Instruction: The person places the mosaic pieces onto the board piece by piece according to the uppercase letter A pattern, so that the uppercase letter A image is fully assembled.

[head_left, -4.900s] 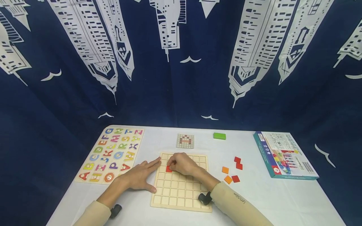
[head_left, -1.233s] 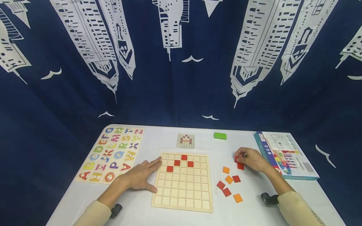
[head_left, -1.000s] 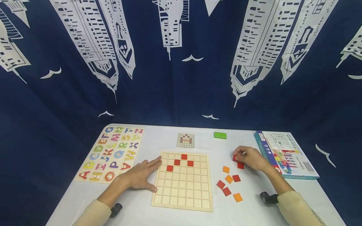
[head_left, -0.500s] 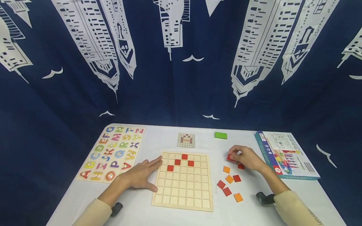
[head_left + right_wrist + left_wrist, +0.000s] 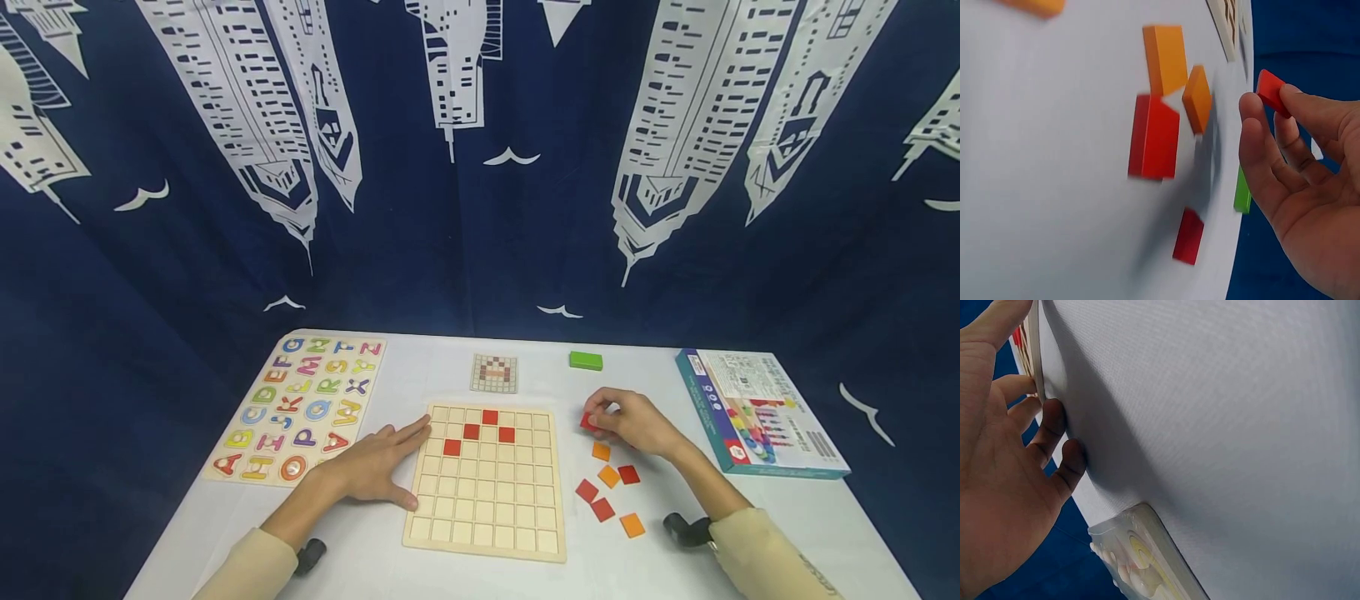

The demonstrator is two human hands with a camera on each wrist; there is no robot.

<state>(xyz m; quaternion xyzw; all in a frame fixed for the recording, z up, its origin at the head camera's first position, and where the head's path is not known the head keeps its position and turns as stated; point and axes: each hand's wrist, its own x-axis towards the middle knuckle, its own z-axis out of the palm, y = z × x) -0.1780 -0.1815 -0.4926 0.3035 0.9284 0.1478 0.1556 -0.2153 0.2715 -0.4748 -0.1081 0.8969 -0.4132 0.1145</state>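
My right hand [image 5: 633, 423] pinches a red square tile [image 5: 1272, 94] between thumb and fingertips, above the table right of the wooden grid board [image 5: 486, 490]. In that board several red tiles [image 5: 490, 417] sit in the upper cells, forming a peak. My left hand [image 5: 371, 467] lies with fingers spread at the board's left edge, thumb and fingertips touching it. Below the right hand, loose orange tiles [image 5: 601, 451] and red tiles [image 5: 629, 474] lie on the table; one more red tile [image 5: 1189, 237] shows in the right wrist view.
A small pattern card [image 5: 494, 373] lies behind the board, with a green block [image 5: 586, 360] to its right. On the left is an alphabet puzzle board [image 5: 258, 417]. A printed box [image 5: 761, 412] lies at the right. A dark blue curtain [image 5: 465, 250] hangs behind the table.
My right hand has left the board, where the red tiles now show uncovered. It took a red tile from the loose ones and has moved left with it. The left hand stayed in place.
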